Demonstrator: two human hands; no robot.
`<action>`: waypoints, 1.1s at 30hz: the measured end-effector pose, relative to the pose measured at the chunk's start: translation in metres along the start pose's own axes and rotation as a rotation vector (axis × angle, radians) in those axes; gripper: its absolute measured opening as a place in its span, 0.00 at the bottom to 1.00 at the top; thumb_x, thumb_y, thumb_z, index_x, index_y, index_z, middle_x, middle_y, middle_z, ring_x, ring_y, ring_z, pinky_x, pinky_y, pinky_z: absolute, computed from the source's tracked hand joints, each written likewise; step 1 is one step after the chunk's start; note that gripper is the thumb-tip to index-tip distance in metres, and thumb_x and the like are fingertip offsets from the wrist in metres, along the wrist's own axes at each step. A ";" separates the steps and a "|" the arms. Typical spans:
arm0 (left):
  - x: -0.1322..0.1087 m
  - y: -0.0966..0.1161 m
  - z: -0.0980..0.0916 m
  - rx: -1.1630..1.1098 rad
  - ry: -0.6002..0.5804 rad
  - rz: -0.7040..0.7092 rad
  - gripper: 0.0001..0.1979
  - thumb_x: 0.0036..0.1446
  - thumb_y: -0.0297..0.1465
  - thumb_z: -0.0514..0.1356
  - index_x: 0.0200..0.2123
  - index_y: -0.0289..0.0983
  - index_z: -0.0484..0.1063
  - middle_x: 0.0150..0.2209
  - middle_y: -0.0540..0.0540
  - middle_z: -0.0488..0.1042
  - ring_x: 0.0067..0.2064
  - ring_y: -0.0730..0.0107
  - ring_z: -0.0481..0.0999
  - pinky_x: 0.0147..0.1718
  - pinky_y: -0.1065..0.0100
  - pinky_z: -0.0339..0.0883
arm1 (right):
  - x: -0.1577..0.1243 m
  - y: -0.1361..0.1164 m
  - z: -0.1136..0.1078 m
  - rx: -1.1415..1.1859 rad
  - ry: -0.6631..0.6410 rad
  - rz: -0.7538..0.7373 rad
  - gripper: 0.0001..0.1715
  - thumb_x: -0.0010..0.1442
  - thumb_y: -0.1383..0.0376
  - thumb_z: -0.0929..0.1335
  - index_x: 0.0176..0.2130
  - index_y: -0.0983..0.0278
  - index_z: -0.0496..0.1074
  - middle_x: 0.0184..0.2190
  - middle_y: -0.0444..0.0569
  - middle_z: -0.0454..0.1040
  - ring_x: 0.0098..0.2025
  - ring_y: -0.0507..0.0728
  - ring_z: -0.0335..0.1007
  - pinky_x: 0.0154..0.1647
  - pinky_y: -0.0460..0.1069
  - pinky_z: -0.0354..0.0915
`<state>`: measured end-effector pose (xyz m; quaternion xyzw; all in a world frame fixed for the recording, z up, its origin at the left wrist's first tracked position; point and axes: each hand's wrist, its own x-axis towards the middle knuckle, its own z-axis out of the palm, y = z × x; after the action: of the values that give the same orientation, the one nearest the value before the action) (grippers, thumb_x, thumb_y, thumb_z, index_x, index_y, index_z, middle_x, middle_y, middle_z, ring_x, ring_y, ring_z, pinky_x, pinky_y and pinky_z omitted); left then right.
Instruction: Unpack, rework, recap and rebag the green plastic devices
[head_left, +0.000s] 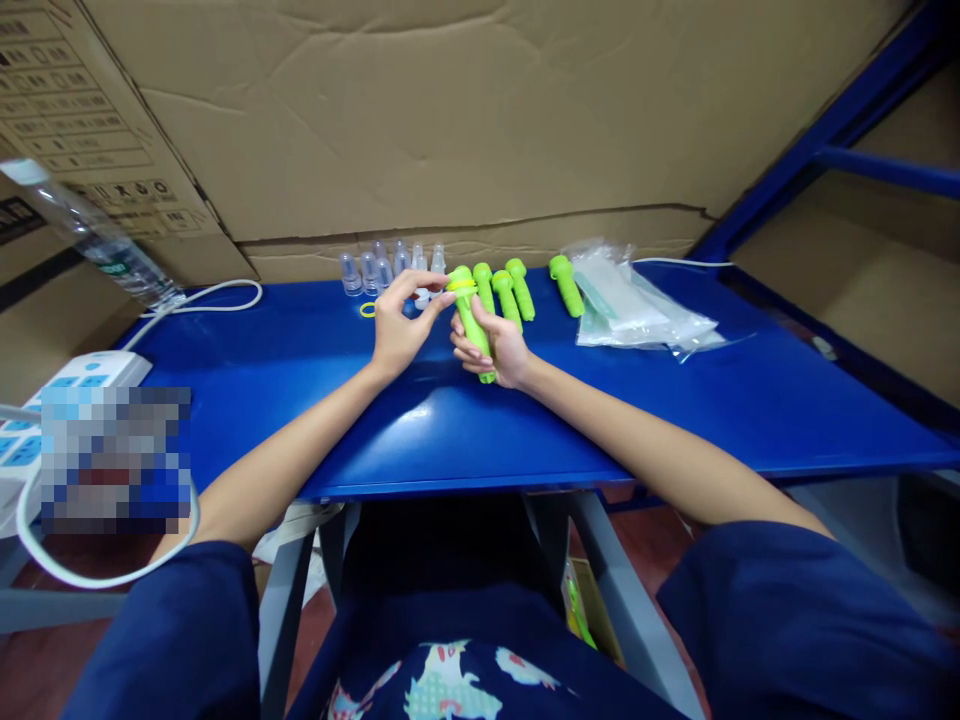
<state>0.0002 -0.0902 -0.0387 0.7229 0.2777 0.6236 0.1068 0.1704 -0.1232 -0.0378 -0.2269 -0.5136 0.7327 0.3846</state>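
My right hand (pixel 501 345) is wrapped round a lime-green torch-shaped plastic piece (pixel 474 325), tilted with its wide head up and to the left. A yellow ring (pixel 462 285) sits around its head. The thumb and forefinger of my left hand (pixel 403 322) pinch at the ring's left side. Just behind my hands stand several similar green pieces (pixel 519 288), and one more green piece (pixel 567 286) is farther right. Several clear domed plastic caps (pixel 350 274) are grouped behind my left hand, partly hidden by it. A loose yellow ring (pixel 367 310) lies in front of them.
Clear plastic bags (pixel 637 305) lie on the blue table (pixel 427 440) at the right. A cardboard wall (pixel 450 120) closes off the back. At the left are a water bottle (pixel 112 250), a white power strip (pixel 105 375) and a looping white cable (pixel 97 580).
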 end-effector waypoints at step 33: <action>0.004 -0.015 -0.007 0.013 -0.265 -0.067 0.26 0.66 0.57 0.58 0.36 0.40 0.72 0.35 0.46 0.77 0.37 0.66 0.73 0.42 0.64 0.68 | 0.001 0.003 -0.009 -0.142 0.069 0.029 0.30 0.67 0.39 0.67 0.33 0.59 0.58 0.13 0.35 0.59 0.11 0.47 0.43 0.08 0.40 0.45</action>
<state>-0.0106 -0.0773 -0.0414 0.7900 0.2890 0.5169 0.1587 0.1757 -0.1179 -0.0440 -0.2862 -0.5471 0.6917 0.3746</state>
